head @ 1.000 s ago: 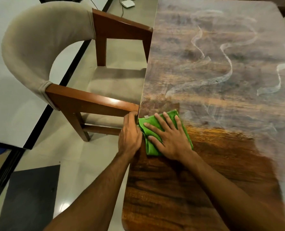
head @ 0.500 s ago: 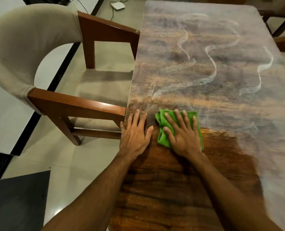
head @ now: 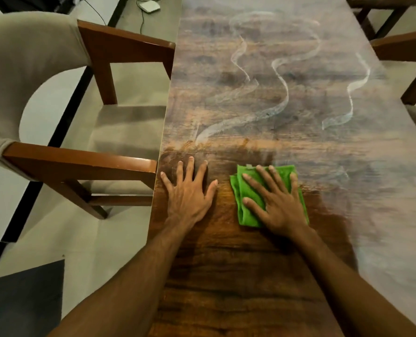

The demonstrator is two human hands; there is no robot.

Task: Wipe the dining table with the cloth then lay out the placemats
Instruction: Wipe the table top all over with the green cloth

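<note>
A folded green cloth (head: 244,207) lies on the wooden dining table (head: 287,98). My right hand (head: 277,200) presses flat on the cloth with fingers spread. My left hand (head: 187,190) rests flat on the bare wood near the table's left edge, a short gap from the cloth. The near part of the table is dark and shiny; the far part is dusty grey with pale wavy streaks (head: 277,76). No placemats are in view.
A beige upholstered chair with wooden arms (head: 80,161) stands against the table's left edge. Another wooden chair (head: 406,49) is at the right, and a third at the far right corner. A white device with a cable (head: 150,6) lies on the floor.
My right hand has slid the cloth to the right, away from the table's left edge. My left hand moved from the table edge onto the tabletop and spread flat.
</note>
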